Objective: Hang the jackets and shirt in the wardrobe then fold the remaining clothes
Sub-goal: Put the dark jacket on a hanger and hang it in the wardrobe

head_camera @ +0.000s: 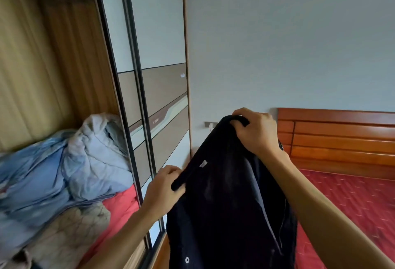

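Observation:
A dark navy jacket [228, 200] hangs in the air in front of me, held up by its collar. My left hand [164, 185] grips the lower end of the collar, close to the wardrobe's sliding door. My right hand [254, 130] grips the collar's top, higher and to the right. A small white label shows inside the collar, and a metal snap near the hem. The open wardrobe [53, 55] is at the left. No hanger is visible.
Inside the wardrobe lies a pile of light blue and grey bedding [70, 162] on a red blanket [119, 204]. The sliding doors [154, 76] stand beside my left hand. A bed with a red cover [352, 200] and wooden headboard [342, 138] is at the right.

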Motion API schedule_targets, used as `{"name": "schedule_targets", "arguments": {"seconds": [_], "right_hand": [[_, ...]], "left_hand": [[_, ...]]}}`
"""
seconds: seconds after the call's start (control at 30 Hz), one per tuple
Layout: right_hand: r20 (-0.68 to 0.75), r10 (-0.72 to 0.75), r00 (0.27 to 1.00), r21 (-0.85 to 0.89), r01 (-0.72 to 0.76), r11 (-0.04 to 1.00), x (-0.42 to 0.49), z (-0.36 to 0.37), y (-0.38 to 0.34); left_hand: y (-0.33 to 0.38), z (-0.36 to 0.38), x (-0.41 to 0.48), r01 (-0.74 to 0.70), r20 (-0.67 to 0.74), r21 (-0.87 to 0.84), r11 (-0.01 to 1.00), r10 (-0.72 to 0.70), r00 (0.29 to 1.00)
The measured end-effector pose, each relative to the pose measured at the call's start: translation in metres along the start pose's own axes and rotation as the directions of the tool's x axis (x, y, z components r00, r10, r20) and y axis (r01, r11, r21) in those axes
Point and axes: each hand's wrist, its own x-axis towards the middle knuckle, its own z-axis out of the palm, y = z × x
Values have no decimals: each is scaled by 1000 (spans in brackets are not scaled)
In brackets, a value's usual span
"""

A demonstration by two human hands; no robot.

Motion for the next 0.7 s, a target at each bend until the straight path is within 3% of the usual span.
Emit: {"name": "schedule_targets", "arguments": {"seconds": [0.1,0.2,0.27,0.33,0.4,0.47,0.53,0.6,0.7], "right_hand": [[-7,-35,999,9,35,999,16,22,-6],[0,-29,1000,20,29,999,32,44,-7],[-9,12,1000,42,-11,999,45,57,1],[23,58,998,47,-60,997,57,73,9],[69,77,995,30,-79,996,69,94,15],[104,102,989,33,-106,994,82,116,19],[125,109,986,42,-115,993,95,138,23],[139,81,987,42,-87,995,109,157,28],[153,11,988,27,-16,1000,135,185,32]], "left_hand": [[-38,0,3,41,-46,57,998,-38,998],[-55,-23,13,196,13,-263,945,-200,980],[-66,-47,21,302,165,-539,786,-253,953],[-78,-67,27,344,237,-639,688,-250,939],[-84,-78,37,302,185,-667,681,-241,953],[-92,-83,51,164,3,-576,801,-198,980],[-102,-88,64,-11,-132,-258,966,-24,991],[-118,-95,76,-107,-72,60,992,112,991],[-144,-116,101,-60,17,357,932,58,998]]}}
